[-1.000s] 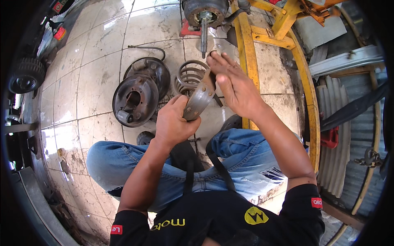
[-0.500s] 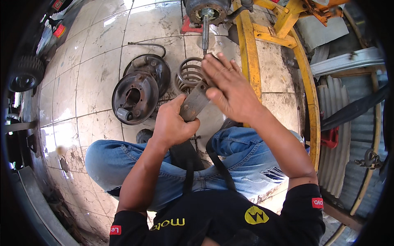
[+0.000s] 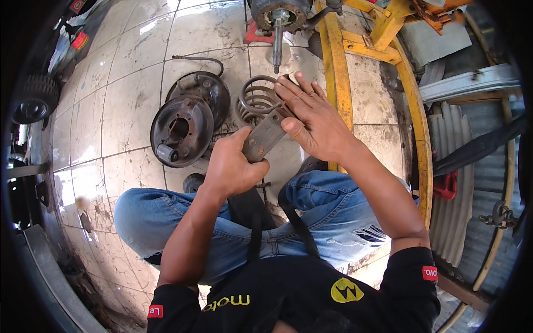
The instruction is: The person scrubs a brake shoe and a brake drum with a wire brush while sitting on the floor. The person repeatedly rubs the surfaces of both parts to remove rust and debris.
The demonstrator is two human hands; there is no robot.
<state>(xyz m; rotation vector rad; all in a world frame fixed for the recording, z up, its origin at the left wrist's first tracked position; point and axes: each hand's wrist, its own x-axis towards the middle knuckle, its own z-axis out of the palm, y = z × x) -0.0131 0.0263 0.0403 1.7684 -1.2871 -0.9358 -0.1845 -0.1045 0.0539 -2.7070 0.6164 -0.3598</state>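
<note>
My left hand (image 3: 233, 165) grips the lower end of a curved grey metal brake shoe (image 3: 265, 135), held above my knees. My right hand (image 3: 311, 117) lies flat over its upper end, fingers stretched out along the curved face. Just behind the part, a coil spring (image 3: 254, 99) rests on the tiled floor. Two rusty brake drums (image 3: 183, 129) lie to the left of the spring. A wheel hub with a protruding axle shaft (image 3: 277, 33) is straight ahead at the top.
A yellow steel frame (image 3: 338, 66) runs along the right of my hands. Corrugated metal sheets (image 3: 455, 183) lie at far right. A small tyre (image 3: 34, 99) sits at far left. A thin hose (image 3: 197, 58) curves behind the drums.
My right hand has slid along the brake shoe's curved face and now lies flatter over its upper end. My left hand keeps its grip.
</note>
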